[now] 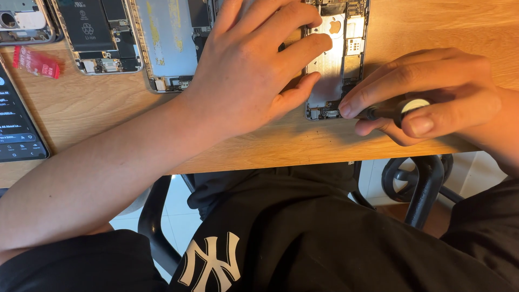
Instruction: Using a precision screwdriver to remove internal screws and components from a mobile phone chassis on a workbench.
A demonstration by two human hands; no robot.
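Left hand [254, 65] lies flat, fingers spread, pinning open phone [336, 59] at upper centre of the counter [432, 21]. Right hand [432, 94] pinches screwdriver [397, 110]; tip at phone's lower edge. Best kept upright, pressed lightly, turned slowly.

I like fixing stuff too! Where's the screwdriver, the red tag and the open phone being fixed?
screwdriver [403, 110], head view, dark handle.
red tag [37, 62], head view, its middle.
open phone [331, 65], head view, bare metal back.

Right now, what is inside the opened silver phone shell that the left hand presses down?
Inside the opened silver phone shell: a bare metal backplate and small connector parts near its bottom edge, where the black screwdriver in the right hand points. The left hand covers its left side.
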